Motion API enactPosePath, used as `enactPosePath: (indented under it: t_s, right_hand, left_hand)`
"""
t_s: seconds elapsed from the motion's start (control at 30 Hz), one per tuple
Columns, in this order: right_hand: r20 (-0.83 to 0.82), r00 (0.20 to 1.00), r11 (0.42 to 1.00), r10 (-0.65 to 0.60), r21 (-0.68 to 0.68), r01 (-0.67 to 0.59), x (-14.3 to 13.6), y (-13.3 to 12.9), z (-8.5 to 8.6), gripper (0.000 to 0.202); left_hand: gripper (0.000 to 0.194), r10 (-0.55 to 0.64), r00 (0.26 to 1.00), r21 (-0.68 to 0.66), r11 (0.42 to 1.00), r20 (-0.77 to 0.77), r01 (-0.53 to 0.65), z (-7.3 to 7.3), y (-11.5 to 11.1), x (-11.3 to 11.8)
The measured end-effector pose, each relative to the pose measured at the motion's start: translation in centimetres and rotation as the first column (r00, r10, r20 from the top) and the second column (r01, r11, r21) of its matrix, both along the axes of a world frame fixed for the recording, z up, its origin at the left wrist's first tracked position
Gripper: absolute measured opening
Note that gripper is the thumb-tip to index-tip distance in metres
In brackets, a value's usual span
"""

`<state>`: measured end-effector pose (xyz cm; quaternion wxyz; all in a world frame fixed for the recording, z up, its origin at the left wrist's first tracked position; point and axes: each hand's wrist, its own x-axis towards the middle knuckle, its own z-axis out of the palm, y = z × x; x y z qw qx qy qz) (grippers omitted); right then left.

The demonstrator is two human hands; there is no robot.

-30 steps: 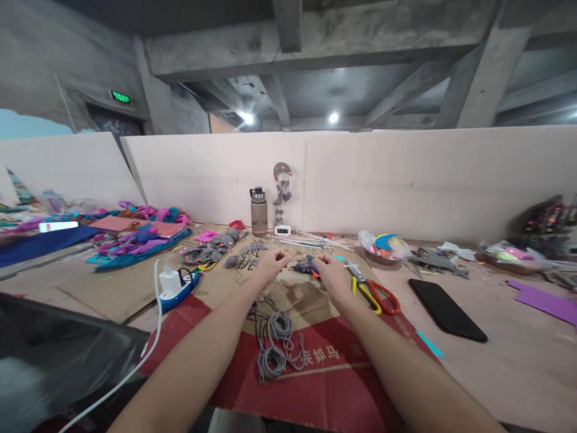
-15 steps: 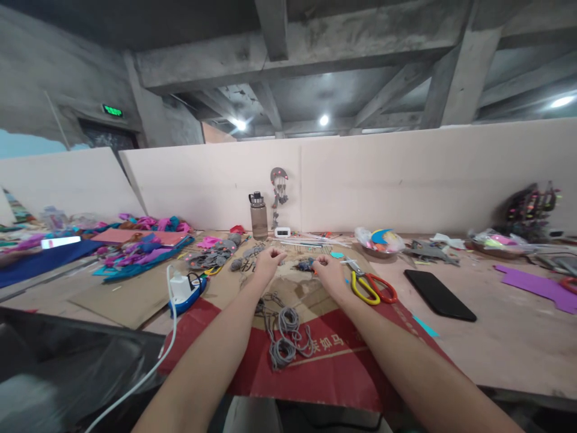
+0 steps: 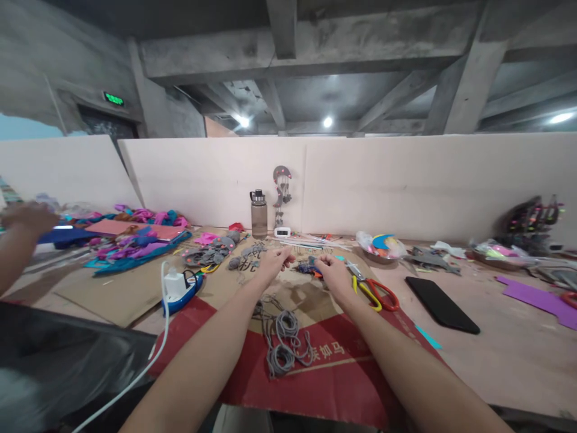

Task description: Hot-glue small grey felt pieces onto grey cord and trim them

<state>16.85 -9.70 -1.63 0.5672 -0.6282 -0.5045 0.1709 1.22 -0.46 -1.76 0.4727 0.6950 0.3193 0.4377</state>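
My left hand (image 3: pixel 276 266) is closed above the brown and red sheet (image 3: pixel 333 385), its fingertips pinched; what they hold, if anything, is too small to make out. To its right, my right hand (image 3: pixel 331 269) pinches a small dark piece (image 3: pixel 318 263) over a little pile of dark and blue bits (image 3: pixel 305 268). Coiled grey cord (image 3: pixel 286 325) lies on the sheet between my forearms. Scissors (image 3: pixel 372 287) with one yellow and one red handle rest just right of my right hand.
A bottle (image 3: pixel 258 215) and a small white clock (image 3: pixel 282 232) stand at the back. The black phone (image 3: pixel 442 304) lies at the right. At the left are a power strip (image 3: pixel 183 291), colourful cloth (image 3: pixel 139 246) and another person's hand (image 3: pixel 29 218). A bowl (image 3: pixel 381 255) sits behind the scissors.
My left hand has moved slightly right, and a dark piece now shows at my right fingertips. The other person's arm has come further into view at the left. The view has shifted slightly.
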Motion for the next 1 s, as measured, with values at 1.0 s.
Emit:
enactPosePath:
  t_s: [1.0]
  right_hand:
    - [0.015,0.99,0.99,0.138,0.017,-0.138,-1.3,1.2,-1.4,0.019]
  left_hand:
    - [0.008,-0.148,0.983,-0.035,0.989,-0.104,0.146,0.1,-1.6,0.9]
